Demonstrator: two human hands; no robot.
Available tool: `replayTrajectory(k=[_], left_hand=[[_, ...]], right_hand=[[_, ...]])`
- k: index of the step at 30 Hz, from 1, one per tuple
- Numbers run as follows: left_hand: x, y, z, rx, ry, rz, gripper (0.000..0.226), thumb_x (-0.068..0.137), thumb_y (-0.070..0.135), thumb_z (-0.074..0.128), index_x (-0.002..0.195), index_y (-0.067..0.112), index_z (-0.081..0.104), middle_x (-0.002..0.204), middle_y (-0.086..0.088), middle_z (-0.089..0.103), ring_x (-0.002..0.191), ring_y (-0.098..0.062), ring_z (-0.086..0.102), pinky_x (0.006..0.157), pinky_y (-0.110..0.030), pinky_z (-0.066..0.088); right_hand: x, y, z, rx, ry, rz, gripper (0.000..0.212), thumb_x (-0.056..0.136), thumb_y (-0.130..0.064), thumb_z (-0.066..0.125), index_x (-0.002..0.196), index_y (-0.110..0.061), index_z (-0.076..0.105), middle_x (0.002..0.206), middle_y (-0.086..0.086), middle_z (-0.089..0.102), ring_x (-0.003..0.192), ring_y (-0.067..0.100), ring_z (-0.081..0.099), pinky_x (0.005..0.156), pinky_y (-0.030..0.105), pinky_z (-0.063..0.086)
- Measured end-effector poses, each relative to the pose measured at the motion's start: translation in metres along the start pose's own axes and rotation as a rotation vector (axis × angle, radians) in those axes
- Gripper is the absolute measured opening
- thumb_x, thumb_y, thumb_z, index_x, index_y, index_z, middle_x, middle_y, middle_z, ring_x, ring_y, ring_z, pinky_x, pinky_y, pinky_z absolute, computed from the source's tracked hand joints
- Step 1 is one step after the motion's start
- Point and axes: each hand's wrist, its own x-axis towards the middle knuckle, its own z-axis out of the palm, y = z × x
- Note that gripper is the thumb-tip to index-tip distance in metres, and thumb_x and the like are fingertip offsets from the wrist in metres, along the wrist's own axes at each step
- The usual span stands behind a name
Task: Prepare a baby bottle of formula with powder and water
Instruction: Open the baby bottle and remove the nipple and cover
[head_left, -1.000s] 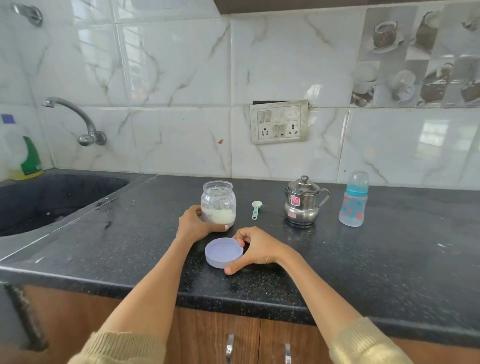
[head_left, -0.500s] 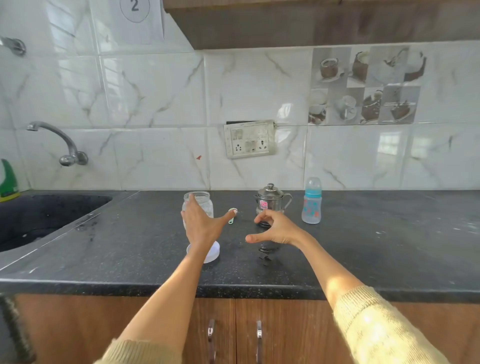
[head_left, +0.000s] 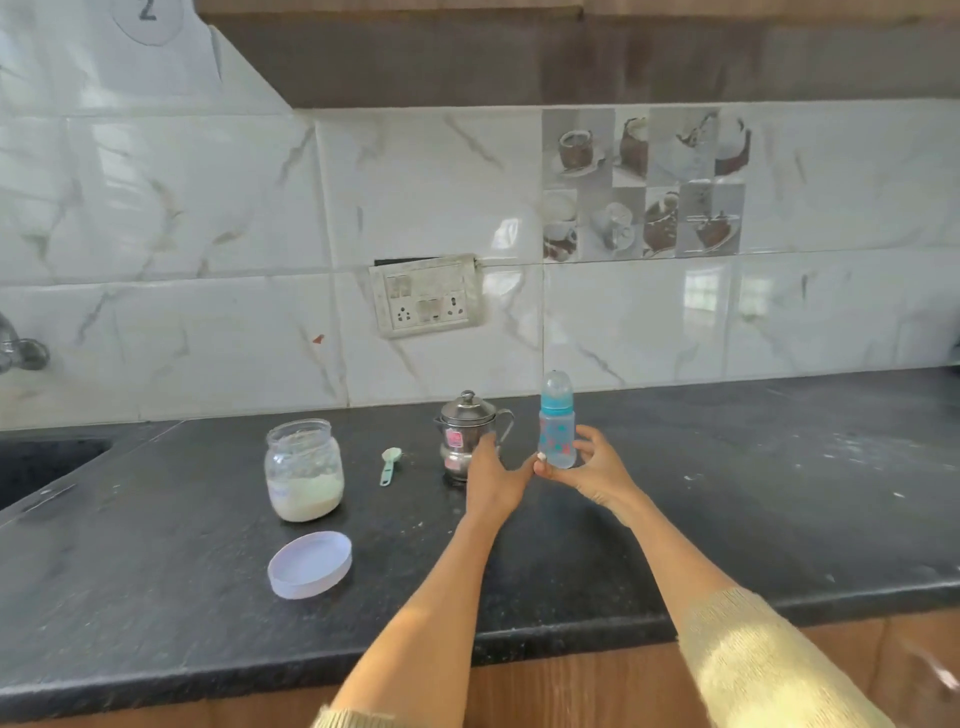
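A: Head view, item one. Baby bottle, blue collar and clear cap on, upright at the back of the dark bench, just right of the steel pot.

B: Hands?

A: Right hand curled round the bottle's lower body, thumb at the front. Left hand reaches in beside it, fingers extended toward the pot and thumb toward the bottle base; it appears loose and holding nothing, though whether the fingertips touch the pot is hard to say from this angle.

B: Item two?

A: Glass jar, open, pale powder in the lower part, standing left of centre. Its lid lies upturned on the bench in front of it. Small green scoop lies between jar and pot, untouched.

B: Step in hand?

A: Judged: jar opened, bottle now being taken up. Cap and collar are on, so the next move calls for steadying the body with one hand and twisting the top off with the other, keeping it upright.

B: Against half a second ago?

A: Then both hands hovered spread above the bench, the left over the jar, the right near the pot, neither holding anything. Now both have gone right to the bottle. A second ago the left held the jar and the right rested on the lid.
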Motion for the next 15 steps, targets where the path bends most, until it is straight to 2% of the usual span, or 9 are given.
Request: replayTrajectory(k=[5,11,13,15], left_hand=[[0.038,-0.001,0.043,0.049,-0.188,-0.036,0.072,0.09,0.026,0.06,0.146,0.005,0.02,0.151,-0.013,0.029,0.136,-0.026,0.034,0.11,-0.037,0.033],[0.07,-0.01,0.064,0.063,-0.283,-0.057,0.077,0.093,0.029,0.054,0.148,0.003,0.007,0.154,-0.012,0.021,0.141,-0.027,0.024,0.111,-0.034,0.024],[0.074,-0.012,0.066,0.053,-0.305,-0.05,0.073,0.093,0.03,0.054,0.148,0.005,0.012,0.153,-0.012,0.026,0.139,-0.027,0.028,0.111,-0.036,0.026],[0.074,-0.013,0.067,0.061,-0.325,-0.007,0.058,0.094,0.03,0.051,0.142,0.01,0.026,0.146,-0.009,0.038,0.133,-0.025,0.038,0.107,-0.034,0.032]], right_hand=[[0.044,0.025,-0.024,-0.032,0.008,0.048,0.119,0.06,-0.038,0.086,0.151,-0.02,0.013,0.157,0.007,0.023,0.144,0.025,0.024,0.114,0.043,0.025],[0.085,0.043,-0.031,-0.099,-0.064,0.035,0.113,0.062,-0.033,0.086,0.151,-0.018,0.017,0.157,0.005,0.023,0.144,0.024,0.023,0.115,0.044,0.025],[0.09,0.046,-0.032,-0.105,-0.108,0.022,0.105,0.066,-0.031,0.084,0.15,-0.018,0.023,0.155,0.003,0.028,0.143,0.023,0.027,0.115,0.044,0.026],[0.09,0.045,-0.032,-0.128,-0.147,-0.006,0.09,0.07,-0.028,0.082,0.146,-0.02,0.034,0.152,0.001,0.036,0.14,0.022,0.034,0.114,0.045,0.029]])
